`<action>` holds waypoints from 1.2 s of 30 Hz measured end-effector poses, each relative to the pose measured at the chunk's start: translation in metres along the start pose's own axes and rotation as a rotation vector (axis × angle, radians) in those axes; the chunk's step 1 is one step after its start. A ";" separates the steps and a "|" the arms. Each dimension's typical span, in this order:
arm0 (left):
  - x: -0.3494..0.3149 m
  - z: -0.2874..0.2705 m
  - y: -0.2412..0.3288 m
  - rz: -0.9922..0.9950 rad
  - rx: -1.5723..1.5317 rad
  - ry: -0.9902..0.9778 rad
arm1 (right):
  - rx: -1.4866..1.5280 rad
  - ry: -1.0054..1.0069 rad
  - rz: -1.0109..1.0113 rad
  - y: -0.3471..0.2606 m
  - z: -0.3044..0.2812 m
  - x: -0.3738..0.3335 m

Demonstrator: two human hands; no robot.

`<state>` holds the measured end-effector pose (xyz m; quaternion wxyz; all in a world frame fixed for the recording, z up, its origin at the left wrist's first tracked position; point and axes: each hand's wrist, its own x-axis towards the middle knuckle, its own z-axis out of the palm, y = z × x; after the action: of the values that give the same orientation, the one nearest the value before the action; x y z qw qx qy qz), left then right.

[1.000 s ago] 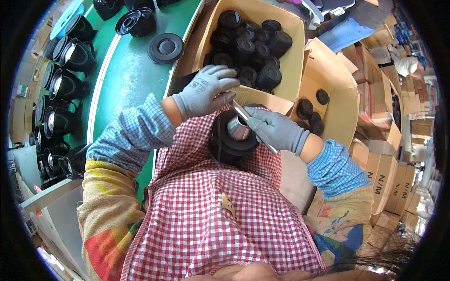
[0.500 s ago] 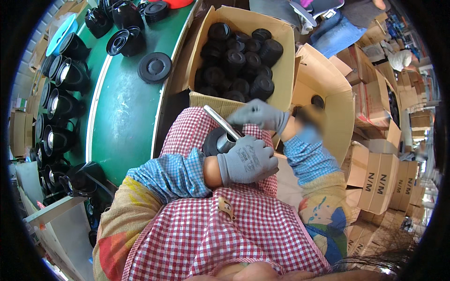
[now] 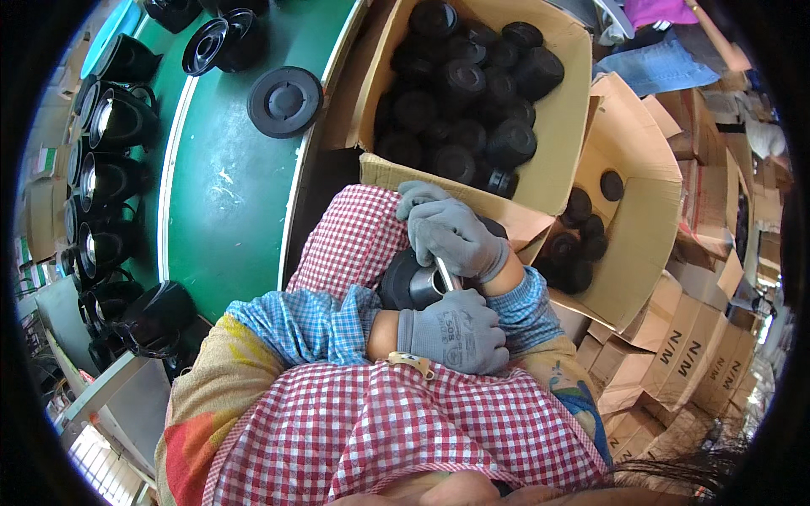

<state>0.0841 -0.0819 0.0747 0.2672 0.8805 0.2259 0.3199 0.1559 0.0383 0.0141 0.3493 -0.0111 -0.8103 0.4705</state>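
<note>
My left hand (image 3: 456, 331), in a grey glove, is closed over my lap around the near end of a slim silver bar (image 3: 445, 275). My right hand (image 3: 460, 234), gloved alike, has its fingers curled around the far part of that bar and hides most of it. Beside my left hand, a short silver cylinder (image 3: 426, 287) lies against a round black part (image 3: 398, 280) on the red checked apron (image 3: 350, 232). Whether the bar touches the cylinder is hidden by my fingers.
To the left is a green-topped table (image 3: 224, 202) with a black disc lid (image 3: 285, 102) and rows of black pots (image 3: 110, 181). Ahead, a cardboard box (image 3: 553, 139) holds many black round parts. Right of it, another box (image 3: 645, 228) holds several more.
My right hand has come from beside the bar to close on its far part. The bar is now mostly covered. More black parts show in the right box as the view has shifted.
</note>
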 end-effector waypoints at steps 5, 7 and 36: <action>-0.013 -0.007 -0.009 0.072 -0.065 0.017 | -0.082 -0.036 0.140 -0.010 -0.014 0.004; -0.013 -0.012 -0.015 0.121 -0.103 0.080 | -0.190 -0.036 -0.057 -0.004 -0.022 0.001; -0.119 -0.037 0.033 -0.479 0.249 0.127 | -0.076 0.747 1.371 -0.037 -0.107 -0.129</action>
<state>-0.0159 -0.1628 0.0666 0.2103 0.8061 0.4816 0.2721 0.3269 0.0537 0.0048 0.2298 -0.6787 -0.4667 0.5183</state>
